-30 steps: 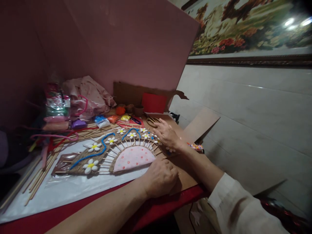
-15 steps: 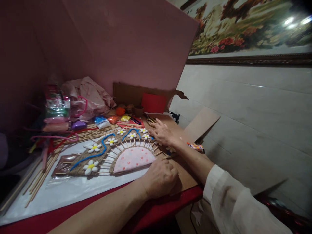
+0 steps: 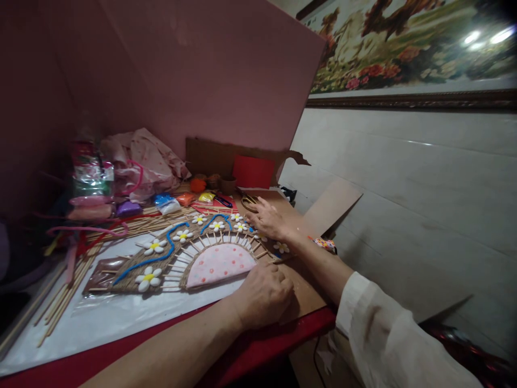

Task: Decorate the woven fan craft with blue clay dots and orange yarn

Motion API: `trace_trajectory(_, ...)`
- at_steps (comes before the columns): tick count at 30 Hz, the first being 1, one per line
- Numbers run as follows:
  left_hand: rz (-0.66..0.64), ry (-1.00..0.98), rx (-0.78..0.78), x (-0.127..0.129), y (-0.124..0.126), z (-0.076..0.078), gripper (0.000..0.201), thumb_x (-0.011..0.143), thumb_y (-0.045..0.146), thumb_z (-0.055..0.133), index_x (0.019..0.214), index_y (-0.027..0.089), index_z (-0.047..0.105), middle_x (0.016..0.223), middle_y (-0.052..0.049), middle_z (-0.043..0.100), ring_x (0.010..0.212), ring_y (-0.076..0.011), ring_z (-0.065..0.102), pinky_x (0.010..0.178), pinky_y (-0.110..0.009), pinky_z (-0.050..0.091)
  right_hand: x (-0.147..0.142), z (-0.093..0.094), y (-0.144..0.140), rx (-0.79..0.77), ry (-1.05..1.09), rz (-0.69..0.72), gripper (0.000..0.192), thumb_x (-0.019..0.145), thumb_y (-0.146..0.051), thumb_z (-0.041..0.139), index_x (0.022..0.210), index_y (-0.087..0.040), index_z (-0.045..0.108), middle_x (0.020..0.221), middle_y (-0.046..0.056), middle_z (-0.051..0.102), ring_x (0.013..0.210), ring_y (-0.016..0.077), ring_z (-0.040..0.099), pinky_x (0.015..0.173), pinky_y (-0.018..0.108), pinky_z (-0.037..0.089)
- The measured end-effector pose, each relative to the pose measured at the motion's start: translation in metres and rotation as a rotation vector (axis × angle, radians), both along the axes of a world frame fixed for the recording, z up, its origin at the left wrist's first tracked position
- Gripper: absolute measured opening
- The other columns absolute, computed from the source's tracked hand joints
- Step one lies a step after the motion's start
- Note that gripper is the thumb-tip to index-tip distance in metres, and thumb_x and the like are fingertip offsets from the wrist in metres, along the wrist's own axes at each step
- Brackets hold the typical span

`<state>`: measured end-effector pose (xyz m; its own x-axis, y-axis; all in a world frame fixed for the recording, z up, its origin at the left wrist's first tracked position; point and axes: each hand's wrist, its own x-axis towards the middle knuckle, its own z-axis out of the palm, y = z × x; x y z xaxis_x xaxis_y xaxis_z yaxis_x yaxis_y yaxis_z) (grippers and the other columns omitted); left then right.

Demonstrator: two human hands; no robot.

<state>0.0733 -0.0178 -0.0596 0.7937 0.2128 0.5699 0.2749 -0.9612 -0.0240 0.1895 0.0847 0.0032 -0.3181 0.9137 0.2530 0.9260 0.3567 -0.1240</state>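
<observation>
A fan-shaped craft [image 3: 155, 269] of brown twine woven over thin sticks lies on the table. White daisies [image 3: 148, 278] with yellow centres and a wavy blue strip [image 3: 173, 250] decorate it. A pink half-round with dots [image 3: 220, 264] forms its inner part. My left hand [image 3: 266, 295] rests at the craft's lower right end with curled fingers; whatever they hold is hidden. Over the upper right of the craft lies my right hand [image 3: 266, 218], its fingers stretched out beside gold-handled scissors [image 3: 249, 201].
Thin wooden sticks [image 3: 60, 302] lie along the left. Bags of coloured clay [image 3: 165, 202], an orange ball [image 3: 197, 184] and a red card [image 3: 253, 171] are at the back. Brown cardboard [image 3: 309, 285] lies under the right side. A tiled wall [image 3: 404, 178] stands to the right.
The view has shifted slightly. Both hands stay in nearly the same places, and a little more of a daisy shows beside my right hand.
</observation>
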Motion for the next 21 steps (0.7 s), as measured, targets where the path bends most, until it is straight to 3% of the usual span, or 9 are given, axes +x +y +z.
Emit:
trace_trajectory(6,-0.004,0.006,0.0,0.0,0.0,0.0,0.016,0.083,0.017,0.049,0.069,0.016,0.057,0.065,-0.004,0.062,0.061,-0.0171,0.054,0.061,-0.033,0.04,0.001,-0.004,0.008,0.004,-0.041,0.05,0.046,0.095,-0.045,0.029,0.104,-0.023,0.067,0.135,0.005,0.05,0.134,0.0308,0.027,0.102,0.051,0.032)
trace_trajectory(10,-0.005,0.004,-0.009,-0.001,0.0,0.0,0.017,0.083,0.017,0.048,0.069,0.016,0.057,0.065,-0.003,0.062,0.061,-0.0168,0.054,0.061,-0.032,0.04,0.003,-0.002,0.011,0.025,-0.023,0.025,0.045,0.096,-0.044,0.025,0.112,-0.026,0.063,0.131,0.004,0.054,0.133,0.0286,0.029,0.103,0.051,0.031)
trace_trajectory(14,-0.007,0.004,-0.011,-0.001,0.0,0.001,0.016,0.083,0.018,0.049,0.07,0.016,0.057,0.066,-0.003,0.062,0.063,-0.0166,0.054,0.063,-0.033,0.04,-0.002,-0.001,0.007,0.006,-0.031,0.053,0.048,0.095,-0.046,0.026,0.105,-0.021,0.067,0.134,0.006,0.051,0.135,0.0287,0.026,0.105,0.048,0.029)
trace_trajectory(21,-0.003,0.006,-0.004,0.0,0.0,0.0,0.017,0.083,0.017,0.049,0.069,0.015,0.057,0.065,-0.004,0.061,0.06,-0.0164,0.054,0.059,-0.032,0.04,-0.002,0.001,0.009,-0.02,0.006,0.032,0.045,0.095,-0.044,0.027,0.114,-0.021,0.061,0.128,0.008,0.056,0.133,0.0251,0.031,0.105,0.046,0.029)
